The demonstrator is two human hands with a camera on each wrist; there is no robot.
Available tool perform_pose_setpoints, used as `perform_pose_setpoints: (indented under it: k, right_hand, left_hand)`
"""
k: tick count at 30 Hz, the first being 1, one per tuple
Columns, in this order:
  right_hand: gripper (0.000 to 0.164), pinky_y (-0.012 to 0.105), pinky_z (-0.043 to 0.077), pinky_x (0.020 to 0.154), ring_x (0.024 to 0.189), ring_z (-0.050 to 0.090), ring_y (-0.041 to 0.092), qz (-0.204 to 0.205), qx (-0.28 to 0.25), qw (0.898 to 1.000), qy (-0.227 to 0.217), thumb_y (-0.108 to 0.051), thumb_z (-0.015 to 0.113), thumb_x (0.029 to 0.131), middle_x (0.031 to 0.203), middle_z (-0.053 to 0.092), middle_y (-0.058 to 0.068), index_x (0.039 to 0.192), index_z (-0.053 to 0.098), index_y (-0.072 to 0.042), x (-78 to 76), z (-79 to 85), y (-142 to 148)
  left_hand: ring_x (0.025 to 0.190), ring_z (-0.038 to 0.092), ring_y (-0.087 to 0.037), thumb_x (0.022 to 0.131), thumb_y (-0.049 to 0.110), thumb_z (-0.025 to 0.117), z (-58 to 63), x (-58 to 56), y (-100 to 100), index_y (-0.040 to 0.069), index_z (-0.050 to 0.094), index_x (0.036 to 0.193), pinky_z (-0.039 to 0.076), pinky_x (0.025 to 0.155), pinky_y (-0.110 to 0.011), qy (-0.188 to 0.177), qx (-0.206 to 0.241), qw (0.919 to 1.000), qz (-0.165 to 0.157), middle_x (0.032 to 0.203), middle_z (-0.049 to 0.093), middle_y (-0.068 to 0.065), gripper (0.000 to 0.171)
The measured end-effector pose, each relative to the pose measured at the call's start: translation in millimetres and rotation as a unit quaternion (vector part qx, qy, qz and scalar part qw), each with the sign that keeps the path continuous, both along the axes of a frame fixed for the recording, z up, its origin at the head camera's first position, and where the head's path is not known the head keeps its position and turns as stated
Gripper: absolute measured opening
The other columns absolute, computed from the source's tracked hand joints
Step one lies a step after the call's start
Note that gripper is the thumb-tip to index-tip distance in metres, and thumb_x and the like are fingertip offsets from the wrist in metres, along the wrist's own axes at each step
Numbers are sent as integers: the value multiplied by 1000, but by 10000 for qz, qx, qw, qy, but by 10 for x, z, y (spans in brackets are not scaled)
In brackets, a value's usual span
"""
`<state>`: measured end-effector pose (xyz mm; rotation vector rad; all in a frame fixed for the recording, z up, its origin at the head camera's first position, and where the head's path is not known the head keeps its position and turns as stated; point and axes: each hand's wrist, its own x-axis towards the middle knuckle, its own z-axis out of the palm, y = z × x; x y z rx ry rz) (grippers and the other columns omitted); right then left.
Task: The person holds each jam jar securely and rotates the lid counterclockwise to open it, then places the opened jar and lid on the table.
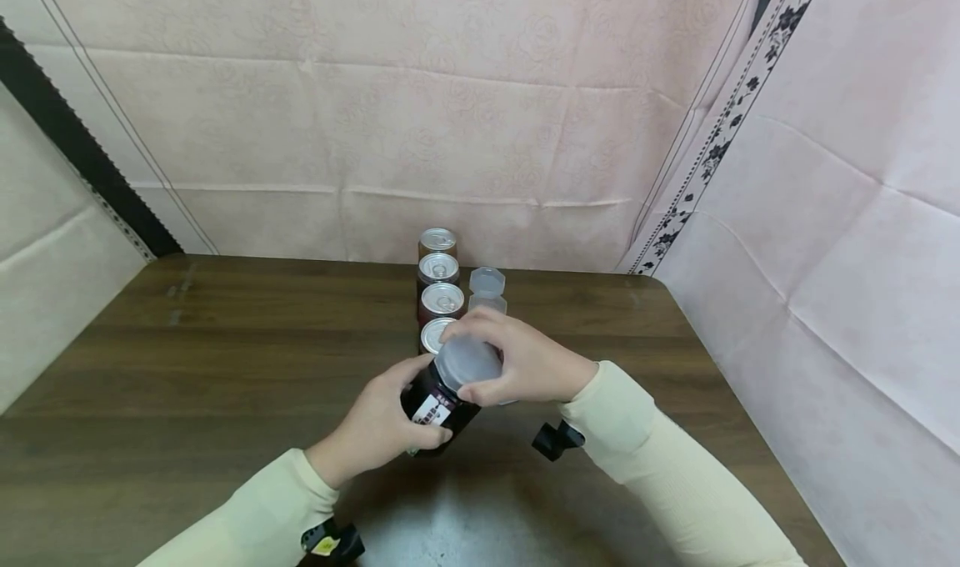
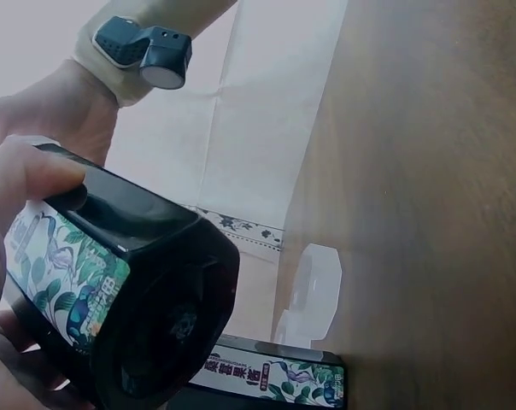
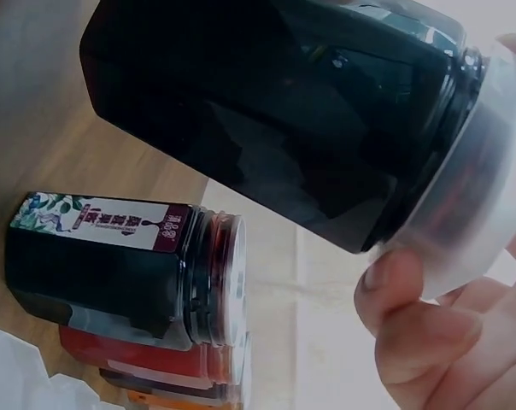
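Note:
My left hand [image 1: 378, 421] grips a dark, faceted jar [image 1: 433, 402] by its sides, above the table and tilted. A white label with plants and printed characters shows on it. My right hand [image 1: 525, 358] holds a translucent plastic lid [image 1: 468, 362] at the jar's mouth, fingers and thumb round its rim. In the right wrist view the lid [image 3: 476, 196] sits over the jar's threaded neck. The left wrist view shows the jar's dark base [image 2: 177, 320]. Whether the lid is screwed tight, I cannot tell.
Several jars with metal pull-tab tops [image 1: 442, 298] stand in a row behind my hands. Beside them on the right lie translucent lids [image 1: 487, 282]. The wooden table [image 1: 247, 383] meets pale patterned cloth [image 1: 450, 125] at the back and sides.

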<state>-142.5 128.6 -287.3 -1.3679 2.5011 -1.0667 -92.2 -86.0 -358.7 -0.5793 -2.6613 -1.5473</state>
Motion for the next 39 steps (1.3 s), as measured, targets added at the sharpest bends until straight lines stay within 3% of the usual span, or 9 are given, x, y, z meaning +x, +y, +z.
perform_pose_setpoints:
  k: [5,9,19,31,39]
  right_hand:
    - [49,33,52,64,89,53,23,179,-614,9954,-710,-14,67,76,116,54,7,124,58,-9,23,72,100]
    - [50,35,53,61,86,54,25,123,-816,9919,-961,-13,65,76,119,51,9,125,55,-7,50,146,149]
    - [50,34,54,62,79,60,25,-6,-1027,9837,-1478,-8,65,81,111,50,13,128,48,-6,53,57,190]
    - [50,45,57,65,79,62,26,-254,-1011,9772,-1848,-10,65,87,99,55,18,131,41,-9,41,-104,288]
    - [52,41,56,68,86,62,26,-510,-940,9798,-1689,-9,65,87,109,54,19,133,41,-8,31,-193,362]
  left_hand:
    - [94,57,-18,65,21,83,-34,23,-24,8,52,134,50,77,-32,-58,-29,9996,-259,116,62,-4,78]
    - [96,57,-19,65,22,84,-74,44,-34,8,52,134,50,77,-32,-70,32,9994,-352,118,61,-5,77]
    - [88,59,-17,62,16,84,-140,72,24,10,54,131,51,74,-31,-134,353,9992,145,107,64,-3,76]
    - [93,61,-17,57,19,89,-215,106,71,4,54,131,50,81,-34,-214,368,9979,484,115,64,-7,84]
    - [96,61,-20,56,21,91,-251,116,83,2,54,131,50,84,-38,-327,346,9962,729,115,65,-9,86]
